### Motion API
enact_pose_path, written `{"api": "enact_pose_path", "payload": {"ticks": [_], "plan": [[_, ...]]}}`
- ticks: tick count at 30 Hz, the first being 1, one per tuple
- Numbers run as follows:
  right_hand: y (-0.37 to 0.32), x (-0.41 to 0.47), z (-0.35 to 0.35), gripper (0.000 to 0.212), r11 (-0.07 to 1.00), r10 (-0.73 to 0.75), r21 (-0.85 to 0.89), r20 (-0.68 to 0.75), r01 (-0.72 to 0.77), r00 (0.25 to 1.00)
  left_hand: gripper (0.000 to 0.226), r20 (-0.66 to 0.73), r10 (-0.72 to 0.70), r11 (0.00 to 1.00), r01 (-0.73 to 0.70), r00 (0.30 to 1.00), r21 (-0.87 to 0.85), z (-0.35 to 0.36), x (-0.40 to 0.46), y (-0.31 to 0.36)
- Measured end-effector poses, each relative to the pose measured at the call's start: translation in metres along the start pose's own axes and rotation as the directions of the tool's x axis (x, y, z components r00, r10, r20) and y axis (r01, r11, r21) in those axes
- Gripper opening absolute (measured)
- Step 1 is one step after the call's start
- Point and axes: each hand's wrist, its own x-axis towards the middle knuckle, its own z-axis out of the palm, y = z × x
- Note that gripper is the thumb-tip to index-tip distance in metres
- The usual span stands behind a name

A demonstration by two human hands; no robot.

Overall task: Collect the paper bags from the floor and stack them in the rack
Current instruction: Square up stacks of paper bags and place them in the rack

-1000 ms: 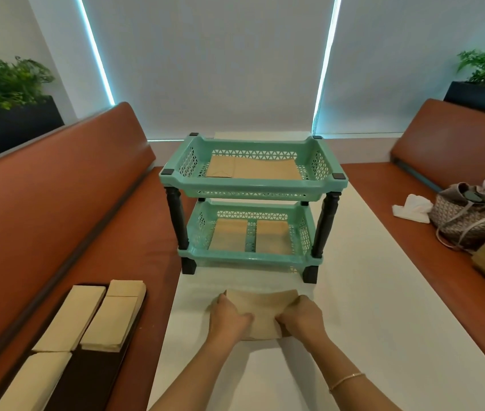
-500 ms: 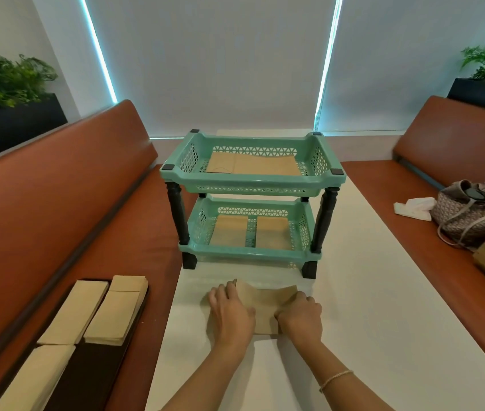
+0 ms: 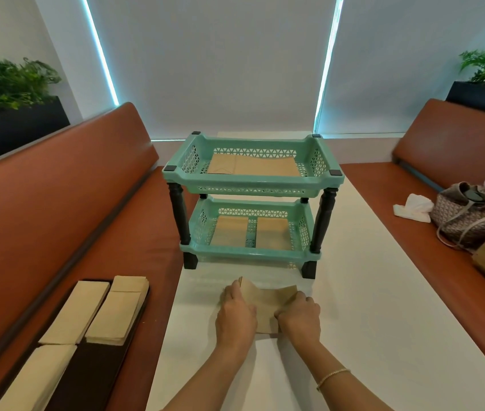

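Brown paper bag (image 3: 266, 307) lying on white table (image 3: 383, 307), just in front of rack, far edge bowing up, w/ a crease mid-sheet. Left hand (image 3: 236, 314) gripping its left side, fingers curling over the edge; right hand (image 3: 299, 317) pinching the right side, knuckles bent. Teal two-tier rack (image 3: 251, 200) w/ dark legs standing beyond: flat bags sitting in top tier, two side by side in bottom tier. More bags (image 3: 96, 312) resting on dark tray on left orange bench. Right bench carrying handbag (image 3: 469, 216), tissue. Grey blinds behind, planters at both corners.
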Motion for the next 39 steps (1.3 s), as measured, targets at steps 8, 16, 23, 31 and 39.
{"api": "enact_pose_path", "payload": {"ticks": [8, 16, 23, 31, 39], "plan": [[0.000, -0.002, -0.009, 0.053, 1.000, 0.013, -0.025, 0.027, -0.012, 1.000, 0.057, 0.137, -0.124, 0.933, 0.163, 0.983, -0.322, -0.020, 0.003, 0.005], [-0.016, -0.025, -0.046, 0.100, 0.787, -0.014, 0.614, -0.071, 0.055, 0.997, 0.042, 0.141, -0.258, 0.470, 0.252, 0.956, -0.846, -0.042, 0.025, -0.002], [-0.056, -0.044, -0.023, 0.059, 0.597, -0.127, 0.802, 0.112, -0.014, 0.986, 0.027, 0.316, -0.212, 0.110, 0.344, 0.925, -0.933, -0.043, 0.022, 0.014], [-0.053, -0.045, -0.030, 0.028, 0.755, -0.206, 0.641, 0.029, 0.140, 0.978, 0.043, 0.367, 0.086, 0.605, 0.244, 0.926, -0.758, -0.068, 0.037, -0.022], [-0.052, -0.030, -0.018, 0.044, 0.832, -0.249, 0.530, 0.087, 0.167, 0.964, 0.043, 0.353, 0.082, 0.821, 0.138, 0.932, -0.555, -0.049, 0.031, 0.003]]}}
